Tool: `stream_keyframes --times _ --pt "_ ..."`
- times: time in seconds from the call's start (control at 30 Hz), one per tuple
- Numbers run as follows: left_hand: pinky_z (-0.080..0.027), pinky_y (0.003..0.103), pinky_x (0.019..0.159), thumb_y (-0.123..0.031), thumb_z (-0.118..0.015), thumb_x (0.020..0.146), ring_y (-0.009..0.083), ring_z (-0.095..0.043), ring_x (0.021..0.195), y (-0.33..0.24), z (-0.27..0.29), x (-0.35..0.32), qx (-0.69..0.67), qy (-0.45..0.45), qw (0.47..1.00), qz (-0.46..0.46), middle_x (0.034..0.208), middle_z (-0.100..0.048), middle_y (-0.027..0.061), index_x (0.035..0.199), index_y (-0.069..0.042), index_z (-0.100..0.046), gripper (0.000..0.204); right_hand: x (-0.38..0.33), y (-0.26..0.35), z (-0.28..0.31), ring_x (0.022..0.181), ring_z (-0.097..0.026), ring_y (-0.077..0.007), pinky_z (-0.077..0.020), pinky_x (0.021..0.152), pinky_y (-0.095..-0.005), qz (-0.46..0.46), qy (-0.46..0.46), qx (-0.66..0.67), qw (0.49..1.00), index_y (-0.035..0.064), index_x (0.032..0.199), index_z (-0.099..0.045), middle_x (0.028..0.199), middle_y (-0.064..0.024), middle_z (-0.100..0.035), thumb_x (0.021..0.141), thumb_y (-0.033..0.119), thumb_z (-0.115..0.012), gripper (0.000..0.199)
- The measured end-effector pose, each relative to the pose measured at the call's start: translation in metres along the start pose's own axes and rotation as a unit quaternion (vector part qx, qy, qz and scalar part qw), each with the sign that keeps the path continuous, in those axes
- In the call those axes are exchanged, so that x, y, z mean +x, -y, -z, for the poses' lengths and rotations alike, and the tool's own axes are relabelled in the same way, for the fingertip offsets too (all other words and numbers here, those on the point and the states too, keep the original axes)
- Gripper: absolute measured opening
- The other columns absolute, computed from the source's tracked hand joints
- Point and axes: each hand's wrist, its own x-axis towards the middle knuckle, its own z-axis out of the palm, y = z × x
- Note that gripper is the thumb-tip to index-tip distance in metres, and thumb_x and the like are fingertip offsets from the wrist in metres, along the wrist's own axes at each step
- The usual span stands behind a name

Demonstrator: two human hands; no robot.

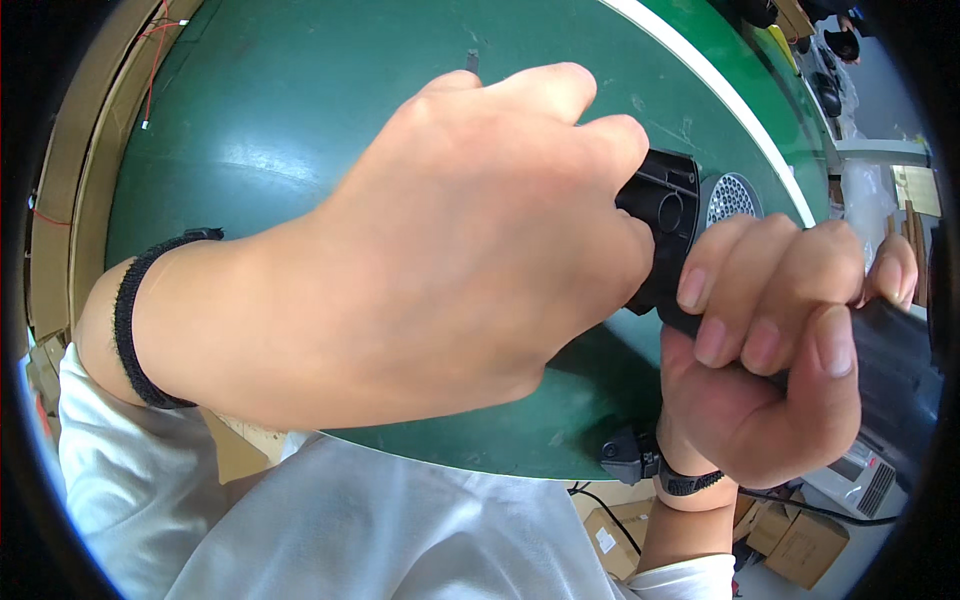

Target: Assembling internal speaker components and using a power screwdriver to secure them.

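My left hand (490,230) reaches across the middle, its back toward me and its fingers curled out of sight. It is closed on a black plastic housing (668,205) with a round mark on its side. At the right my right hand (770,330) has its fingers curled round the lower part of that housing. Just beyond those fingers sits a grey round piece full of small holes (732,195); I cannot tell whether it is joined to the housing. A dark, glossy, rounded body (900,350) shows beside my right hand, and how it connects is hidden.
Underneath lies a green table mat (260,120) with a pale curved edge (730,90). Thin red wires with white connectors (148,110) hang at the left near cardboard (60,200). Cardboard boxes (805,540) and a black cable (830,512) are down at the right.
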Motion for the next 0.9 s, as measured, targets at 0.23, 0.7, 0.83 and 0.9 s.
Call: stream_keyframes --times 0.23,0.7,0.83,0.9 --pt "-0.048 0.04 0.066 -0.015 -0.073 0.065 0.0279 -0.058 0.093 -0.01 0.017 -0.001 0.073 0.066 0.994 0.042 0.121 -0.062 0.0108 0.095 -0.013 -0.076 0.031 -0.003 -0.008 -0.011 0.048 -0.044 -0.0138 -0.0465 0.057 -0.0337 0.065 -0.039 0.062 0.995 0.0153 0.11 -0.033 0.063 0.001 -0.044 0.091 0.012 -0.061 0.034" --pt "-0.057 0.047 0.08 -0.025 -0.08 0.071 0.0367 -0.056 0.116 -0.007 0.027 0.0 0.04 0.14 0.989 0.015 0.138 -0.049 0.0231 0.133 -0.009 -0.061 0.066 0.015 0.028 0.04 0.071 -0.057 -0.0181 -0.053 0.067 -0.0304 0.235 -0.155 -0.032 0.959 -0.0001 0.142 -0.025 0.091 -0.0098 -0.058 0.092 0.02 -0.062 0.065" --pt "-0.056 0.048 0.088 -0.026 -0.078 0.074 0.0407 -0.055 0.117 0.009 0.027 0.001 0.007 0.155 0.988 0.026 0.141 -0.047 0.0255 0.136 -0.009 -0.059 0.068 0.02 0.029 0.075 0.112 -0.055 -0.0236 -0.042 0.104 -0.0405 0.187 -0.323 -0.171 0.912 -0.0009 0.15 -0.023 0.132 -0.0169 -0.05 0.089 0.016 -0.063 0.075" --pt "-0.053 0.047 0.096 -0.029 -0.077 0.076 0.0441 -0.054 0.12 0.014 0.03 0.008 -0.044 0.189 0.978 0.076 0.144 -0.046 0.026 0.138 -0.009 -0.058 0.068 0.019 0.027 0.088 0.123 -0.048 -0.0266 -0.0347 0.11 -0.0419 0.216 -0.347 -0.226 0.884 -0.0023 0.151 -0.022 0.14 -0.018 -0.044 0.088 0.015 -0.062 0.076"
